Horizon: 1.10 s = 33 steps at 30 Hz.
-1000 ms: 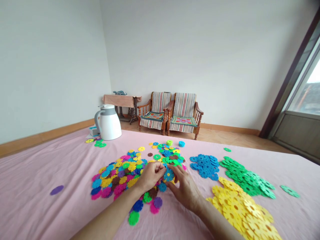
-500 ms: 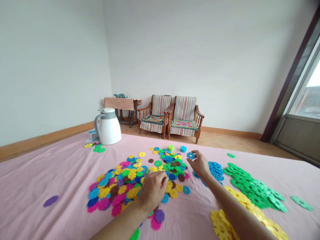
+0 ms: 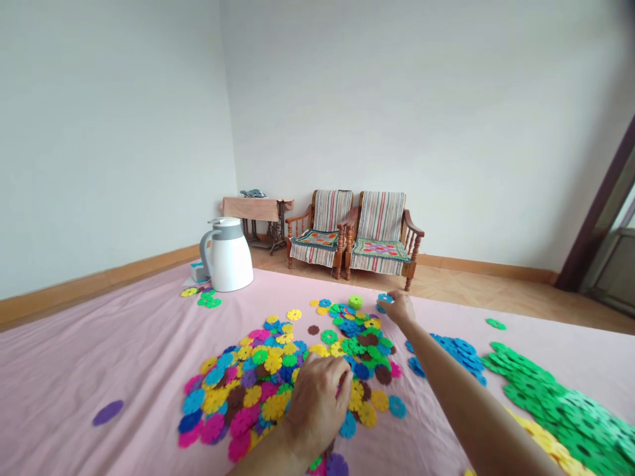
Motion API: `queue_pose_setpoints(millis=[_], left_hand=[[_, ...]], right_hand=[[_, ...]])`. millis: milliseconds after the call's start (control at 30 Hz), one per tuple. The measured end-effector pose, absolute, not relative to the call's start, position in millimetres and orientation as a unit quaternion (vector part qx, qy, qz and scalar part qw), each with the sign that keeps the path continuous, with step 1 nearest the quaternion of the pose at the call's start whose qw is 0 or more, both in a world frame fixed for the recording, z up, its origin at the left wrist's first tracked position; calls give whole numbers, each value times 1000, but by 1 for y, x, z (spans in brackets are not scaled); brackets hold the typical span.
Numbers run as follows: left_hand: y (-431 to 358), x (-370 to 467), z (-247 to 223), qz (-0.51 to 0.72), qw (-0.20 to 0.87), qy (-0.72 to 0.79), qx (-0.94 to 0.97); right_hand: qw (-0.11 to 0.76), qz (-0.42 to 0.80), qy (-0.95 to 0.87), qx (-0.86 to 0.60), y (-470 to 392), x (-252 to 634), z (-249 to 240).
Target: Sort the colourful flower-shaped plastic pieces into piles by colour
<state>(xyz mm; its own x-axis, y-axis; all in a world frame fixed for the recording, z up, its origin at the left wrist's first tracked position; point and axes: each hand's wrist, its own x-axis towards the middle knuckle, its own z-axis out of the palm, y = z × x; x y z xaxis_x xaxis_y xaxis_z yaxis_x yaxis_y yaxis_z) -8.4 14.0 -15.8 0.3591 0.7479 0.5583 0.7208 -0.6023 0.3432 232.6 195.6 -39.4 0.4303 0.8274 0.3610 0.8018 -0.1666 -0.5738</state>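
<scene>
My right hand [image 3: 401, 309] is at the far side of the cloth, thumb and fingers closed at the edge of blue snowflake discs [image 3: 383, 300]. The held disc and the small blue stack merge, so I cannot tell whether it rests on top. Left of them stands a short lime-green stack [image 3: 355, 302]. My left hand [image 3: 320, 396] is curled over a mixed heap of coloured snowflake discs [image 3: 272, 363], and what its fingers hold, if anything, is hidden. Beyond my right forearm lie piles of blue discs [image 3: 456, 354], green discs [image 3: 540, 383] and yellow discs [image 3: 538, 436].
A white vacuum jug [image 3: 231, 261] with a grey handle stands at the back left, a small box [image 3: 199, 272] beside it. One purple disc [image 3: 108, 412] lies alone on the pink cloth [image 3: 59, 370]. Behind are two wooden armchairs [image 3: 381, 231] and a draped table [image 3: 251, 209].
My right hand has carried a blue disc a little away from me to the small blue stack. My left hand stays curled over the heap. The view has turned slightly left.
</scene>
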Motion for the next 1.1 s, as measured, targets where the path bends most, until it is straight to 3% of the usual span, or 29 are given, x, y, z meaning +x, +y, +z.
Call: queue_pose_setpoints(millis=[433,733,1100], left_hand=[[13,-9,-15,339,21,450,826],[15,-10,-16,329,17,458,825],[17,-12,-12,324,0,469,821]], right_hand=[[316,44,-542,-778,203,236,-51],[333,12,-545,-769,188,233,-38],[305,29,-734,-607,122,167,-34]])
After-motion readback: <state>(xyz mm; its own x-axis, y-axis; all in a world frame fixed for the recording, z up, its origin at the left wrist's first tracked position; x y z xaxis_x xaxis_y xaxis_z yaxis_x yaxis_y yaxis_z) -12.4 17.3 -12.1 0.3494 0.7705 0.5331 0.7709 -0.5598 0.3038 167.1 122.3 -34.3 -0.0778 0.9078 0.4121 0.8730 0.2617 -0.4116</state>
